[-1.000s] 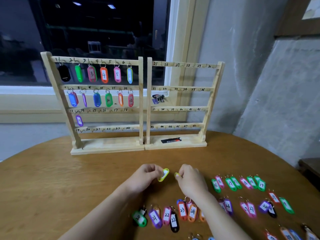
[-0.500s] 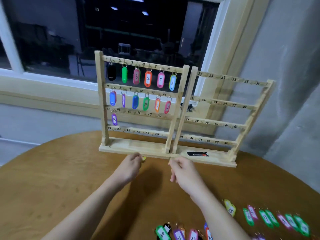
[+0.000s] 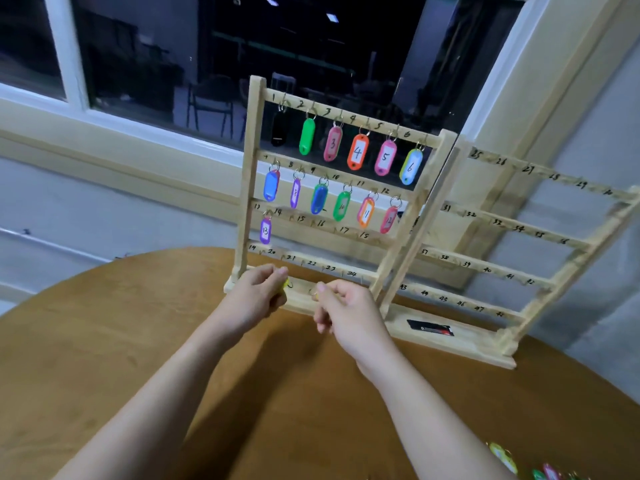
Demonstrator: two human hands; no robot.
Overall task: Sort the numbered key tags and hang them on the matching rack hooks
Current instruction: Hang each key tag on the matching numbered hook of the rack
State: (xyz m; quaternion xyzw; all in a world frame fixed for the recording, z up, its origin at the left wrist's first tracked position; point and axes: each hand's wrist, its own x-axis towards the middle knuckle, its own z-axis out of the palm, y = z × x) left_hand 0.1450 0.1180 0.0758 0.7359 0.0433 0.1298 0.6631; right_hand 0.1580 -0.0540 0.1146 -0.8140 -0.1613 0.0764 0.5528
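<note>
Hands (image 3: 256, 299) now nearer rack (image 3: 346, 216)

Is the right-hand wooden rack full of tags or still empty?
Empty. The right rack shows bare numbered rails, no tags hanging; only a small black object lies on its base.

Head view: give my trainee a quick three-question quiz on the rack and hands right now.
1. True or false: the left rack holds tags on hooks 1 to 13.
2. Which hook is next free after the purple tag 13? A) 14 B) 19 C) 25
3. Fill in: the left hand pinches a ____ tag; the right hand holds its ring.

Key: 1 true; 2 A; 3 yellow.
</note>
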